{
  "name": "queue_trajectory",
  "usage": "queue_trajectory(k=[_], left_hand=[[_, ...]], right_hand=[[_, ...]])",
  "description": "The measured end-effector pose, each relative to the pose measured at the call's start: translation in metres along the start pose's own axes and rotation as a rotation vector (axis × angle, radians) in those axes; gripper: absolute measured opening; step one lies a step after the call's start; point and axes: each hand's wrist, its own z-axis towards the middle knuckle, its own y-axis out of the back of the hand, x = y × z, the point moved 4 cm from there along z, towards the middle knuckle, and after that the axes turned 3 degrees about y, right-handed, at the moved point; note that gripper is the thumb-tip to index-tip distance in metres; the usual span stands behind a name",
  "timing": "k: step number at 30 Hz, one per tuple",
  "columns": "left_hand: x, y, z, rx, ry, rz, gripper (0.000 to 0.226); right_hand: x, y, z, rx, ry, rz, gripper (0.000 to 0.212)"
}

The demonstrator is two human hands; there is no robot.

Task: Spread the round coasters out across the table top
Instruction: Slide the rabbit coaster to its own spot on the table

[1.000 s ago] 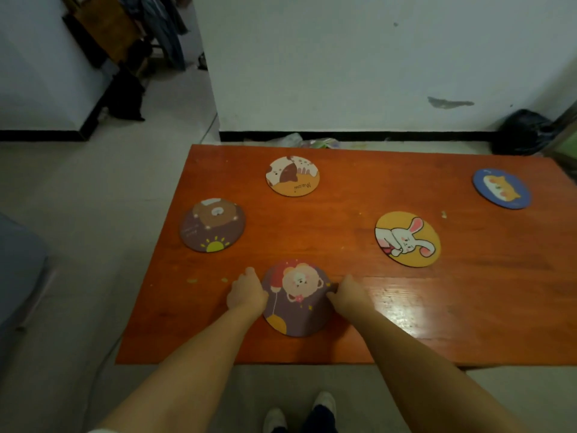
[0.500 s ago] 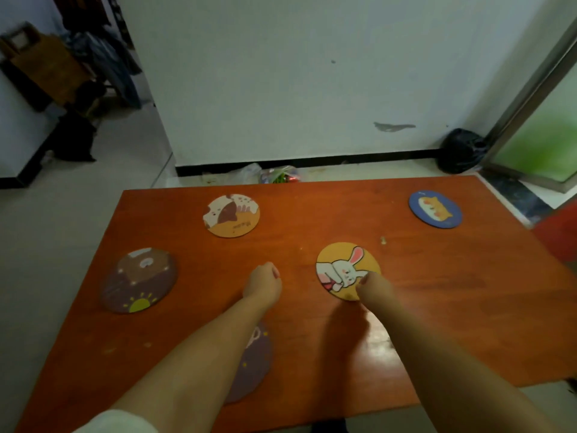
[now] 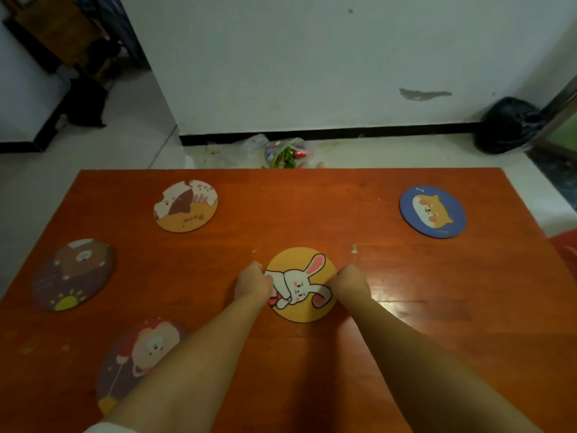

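Several round coasters lie flat on the orange table (image 3: pixel 312 207). The yellow rabbit coaster (image 3: pixel 301 287) sits in the middle. My left hand (image 3: pixel 253 282) is curled over its left edge, and my right hand (image 3: pixel 348 279) is curled against its right edge. An orange cat coaster (image 3: pixel 185 206) lies far left. At the left edge sits a brown bear coaster (image 3: pixel 73 275). A purple bear coaster (image 3: pixel 140 354) lies near left, partly under my left forearm. The blue dog coaster (image 3: pixel 432 211) lies far right.
A small crumb (image 3: pixel 353 248) lies just beyond the rabbit coaster. On the floor past the table's far edge are plastic bags (image 3: pixel 281 151) and a black bag (image 3: pixel 505 125) by the wall. Something red (image 3: pixel 568 251) shows off the right edge.
Both hands left the purple bear coaster near the front edge and moved forward and right to the two sides of the yellow rabbit coaster. The view moved closer to the table.
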Motion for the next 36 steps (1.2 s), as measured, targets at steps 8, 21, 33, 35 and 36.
queue_trajectory(k=[8, 21, 33, 35, 36], left_hand=[[-0.004, 0.001, -0.023, 0.021, -0.017, -0.243, 0.012], [-0.034, -0.092, -0.143, 0.28, -0.115, -0.353, 0.006], [-0.115, -0.237, -0.223, 0.177, -0.076, -0.262, 0.035], [-0.118, -0.24, -0.222, 0.097, -0.071, -0.212, 0.036], [-0.118, -0.242, -0.22, 0.069, -0.073, -0.175, 0.037]], right_hand=[[-0.015, 0.021, -0.023, -0.025, 0.082, 0.102, 0.028], [-0.159, 0.093, -0.09, -0.203, 0.031, 0.098, 0.034], [-0.296, 0.198, -0.065, -0.192, 0.033, 0.089, 0.037], [-0.295, 0.2, -0.06, -0.169, 0.058, 0.08, 0.038], [-0.295, 0.199, -0.056, -0.162, 0.079, 0.08, 0.037]])
